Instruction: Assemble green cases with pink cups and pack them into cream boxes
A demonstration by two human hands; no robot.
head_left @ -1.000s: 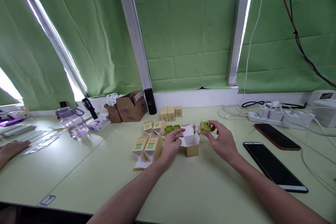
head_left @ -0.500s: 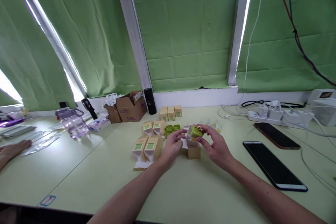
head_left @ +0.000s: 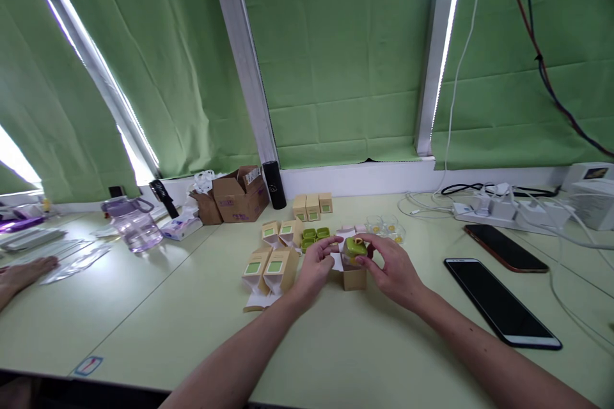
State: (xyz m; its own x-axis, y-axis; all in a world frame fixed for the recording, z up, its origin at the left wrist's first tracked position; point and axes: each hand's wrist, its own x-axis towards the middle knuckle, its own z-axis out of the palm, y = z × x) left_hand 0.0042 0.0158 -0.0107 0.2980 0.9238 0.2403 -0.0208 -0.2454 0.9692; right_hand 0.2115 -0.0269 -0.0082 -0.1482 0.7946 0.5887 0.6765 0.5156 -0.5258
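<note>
Between its thumb and fingertips my right hand (head_left: pixel 391 268) grips a small clear jar with a green lid (head_left: pixel 355 248) and a cord loop on top. The jar sits in the mouth of an open small cardboard box (head_left: pixel 355 279), its lower part hidden inside. My left hand (head_left: pixel 314 268) is at the box's left side, index finger stretched along the top and thumb against the white flap. Just behind that hand are several green lids (head_left: pixel 309 233). Several clear cups with yellow spots (head_left: pixel 384 228) stand beyond my right hand.
Left of my hands stand small tan boxes with green labels (head_left: pixel 281 266), and more boxes (head_left: pixel 313 208) behind. Two phones (head_left: pixel 501 300) lie on the right near a power strip (head_left: pixel 513 211). A water bottle (head_left: pixel 134 227) and another person's hand (head_left: pixel 29 275) are at left.
My right hand has lowered the jar from above the small cardboard box into its opening and turned it more upright. My left hand has barely moved.
</note>
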